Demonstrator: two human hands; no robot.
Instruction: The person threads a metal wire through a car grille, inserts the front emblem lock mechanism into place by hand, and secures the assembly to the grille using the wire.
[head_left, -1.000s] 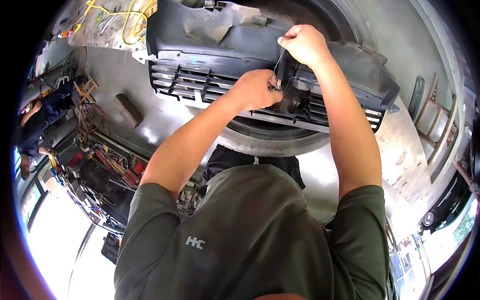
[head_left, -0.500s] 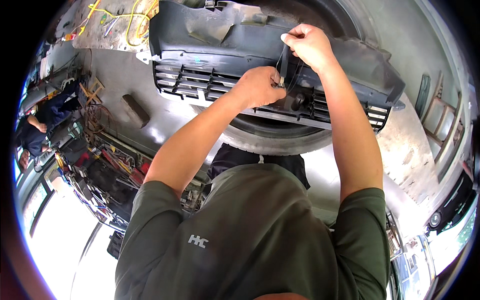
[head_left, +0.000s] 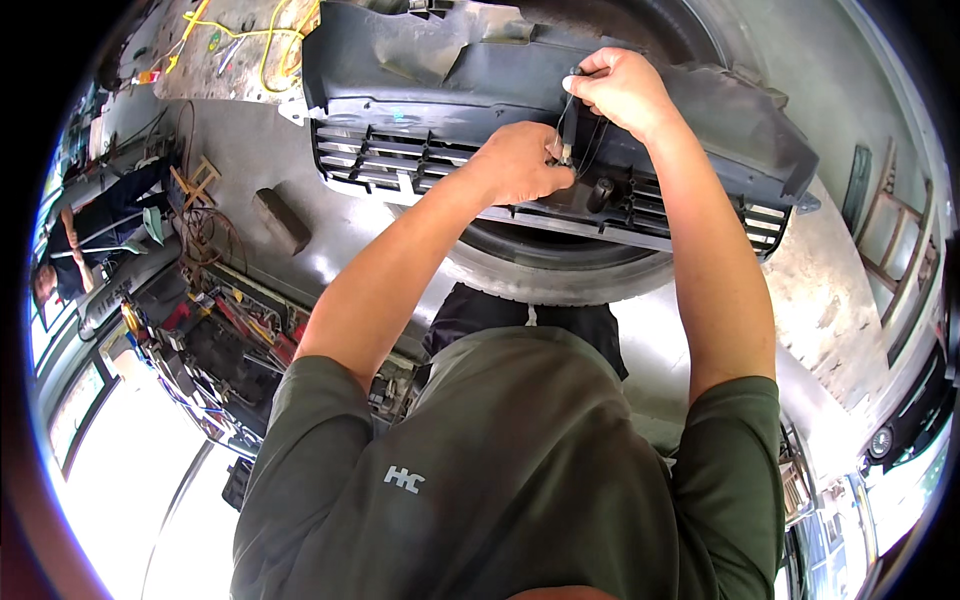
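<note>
A black plastic car grille panel (head_left: 440, 112) with slatted openings lies across a large tire (head_left: 560, 278) in front of me. Over the panel's middle, my right hand (head_left: 628, 92) pinches the upper end of a slim dark stick-like piece (head_left: 570, 122) with thumb and fingers. My left hand (head_left: 522, 168) is closed at the lower end of that piece, by a small pale, metal-looking part (head_left: 567, 152). Thin dark wire (head_left: 594, 146) loops beside the piece. What exactly sits between my left fingertips is partly hidden. A short black knob-like part (head_left: 600, 194) stands on the panel to the right of my left hand.
A yellow cord (head_left: 266, 50) and small tools lie on a worn board at the upper left. On the floor to the left are a dark block (head_left: 281, 221) and a small wooden stool (head_left: 196, 182). Tools crowd a bench (head_left: 240, 335) at lower left. Another person (head_left: 72, 255) is at the far left.
Both hands keep their grip on the dark piece, almost in place. The whole view has shifted slightly. At the far left, the other person's arms and head have moved.
</note>
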